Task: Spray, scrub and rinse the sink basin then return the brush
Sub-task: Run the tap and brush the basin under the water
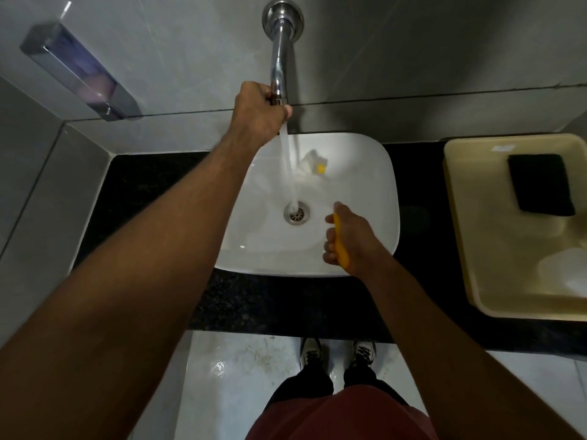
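Over the sink basin (pixel 386 173) my left hand (pixel 259 114) gripped the running tap (pixel 279 63) while my right hand (pixel 351 239) clenched the yellow brush (pixel 342 253)

The sink basin (pixel 365 173) is glossy white, set on a black speckled worktop (pixel 254 300). The brush (pixel 341 246) handle is bright yellow. At three o'clock, a cream tray (pixel 457 223) holds a black sponge (pixel 540 184). The tap (pixel 278 52) is chrome.
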{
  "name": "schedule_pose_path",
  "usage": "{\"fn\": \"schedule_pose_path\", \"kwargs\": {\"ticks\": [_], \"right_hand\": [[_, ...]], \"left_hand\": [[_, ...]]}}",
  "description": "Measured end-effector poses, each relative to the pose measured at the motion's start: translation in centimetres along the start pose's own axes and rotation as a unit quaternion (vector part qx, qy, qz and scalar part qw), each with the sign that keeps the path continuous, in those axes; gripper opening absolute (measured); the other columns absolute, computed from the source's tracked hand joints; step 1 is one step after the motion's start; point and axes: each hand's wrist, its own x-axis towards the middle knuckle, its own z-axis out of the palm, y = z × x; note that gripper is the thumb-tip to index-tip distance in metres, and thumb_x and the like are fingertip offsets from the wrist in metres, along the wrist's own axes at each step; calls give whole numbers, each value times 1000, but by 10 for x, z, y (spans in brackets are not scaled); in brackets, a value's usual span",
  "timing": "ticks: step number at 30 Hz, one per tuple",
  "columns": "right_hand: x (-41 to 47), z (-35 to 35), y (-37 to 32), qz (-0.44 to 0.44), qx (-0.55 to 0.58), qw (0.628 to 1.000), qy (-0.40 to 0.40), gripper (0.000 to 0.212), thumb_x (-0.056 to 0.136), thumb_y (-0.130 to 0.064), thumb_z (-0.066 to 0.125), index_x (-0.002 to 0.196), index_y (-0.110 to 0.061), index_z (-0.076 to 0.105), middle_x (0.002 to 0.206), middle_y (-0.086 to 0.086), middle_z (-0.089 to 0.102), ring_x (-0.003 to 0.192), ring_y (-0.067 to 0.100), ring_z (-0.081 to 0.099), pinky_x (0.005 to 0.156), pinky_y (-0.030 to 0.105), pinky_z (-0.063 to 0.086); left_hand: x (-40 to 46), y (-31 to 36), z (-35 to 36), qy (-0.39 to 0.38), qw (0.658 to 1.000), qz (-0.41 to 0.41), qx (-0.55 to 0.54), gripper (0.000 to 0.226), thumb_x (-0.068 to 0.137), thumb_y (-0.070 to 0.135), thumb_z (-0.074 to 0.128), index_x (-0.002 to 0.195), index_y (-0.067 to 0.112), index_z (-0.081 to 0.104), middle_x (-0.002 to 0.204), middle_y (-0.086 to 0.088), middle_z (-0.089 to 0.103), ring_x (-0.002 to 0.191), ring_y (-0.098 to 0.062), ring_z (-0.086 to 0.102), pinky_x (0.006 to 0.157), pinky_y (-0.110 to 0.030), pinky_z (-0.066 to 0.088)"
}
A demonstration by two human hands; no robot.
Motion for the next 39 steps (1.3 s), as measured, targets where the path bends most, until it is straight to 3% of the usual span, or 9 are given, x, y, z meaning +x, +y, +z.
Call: {"fn": "schedule_pose_path", "kwargs": {"ticks": [3,7,12,15,28,33,39], "right_hand": [[1,16,1,-27,-74,996,-39,43,98,-49,44,96,-8,56,45,0,38,37,14,32,38,21,31],[6,13,-4,-31,-70,997,25,42,100,-46,43,95,-7,57,51,6,44,38,15,39,38,22,34],[4,7,1,-44,-119,992,22,43,99,-45,45,96,-5,58,54,8,45,35,14,40,38,23,35],[3,3,-3,-52,-86,993,54,41,100,-42,43,95,-4,56,56,9,43,41,17,37,40,23,32],[8,-16,-6,-8,-178,984,9,41,98,-46,45,100,-7,59,51,3,44,34,12,40,37,22,36],[10,-18,-4,22,-102,993,53,37,98,-44,45,94,-9,55,56,4,40,36,13,36,37,20,34],[10,-5,-5,41,-29,998,-27,36,100,-44,43,98,-9,54,55,2,37,37,12,32,38,19,28]], "left_hand": [[-2,2,-2,-1,1000,3,4,13,82,16,76,89,8,68,68,6,58,56,-2,57,44,-4,40],[-3,4,-2,-3,1000,-2,4,17,84,17,75,95,7,68,74,4,61,64,-6,61,45,-3,42],[-2,2,0,-2,1000,-4,4,19,84,16,75,98,6,69,79,1,64,66,-6,62,47,-4,43],[-2,3,-1,0,1000,-11,1,21,84,16,75,101,6,68,83,0,65,69,-7,64,47,-6,45],[-5,5,-1,1,1000,-14,-6,21,85,16,76,100,10,63,82,3,63,72,-6,64,47,-4,44],[-4,5,-1,3,1000,-19,7,24,84,18,76,103,8,66,81,3,63,69,-6,63,44,-5,42],[-3,5,0,1,1000,-20,16,24,83,18,76,102,7,67,77,4,61,65,-5,60,42,-4,40]]}}
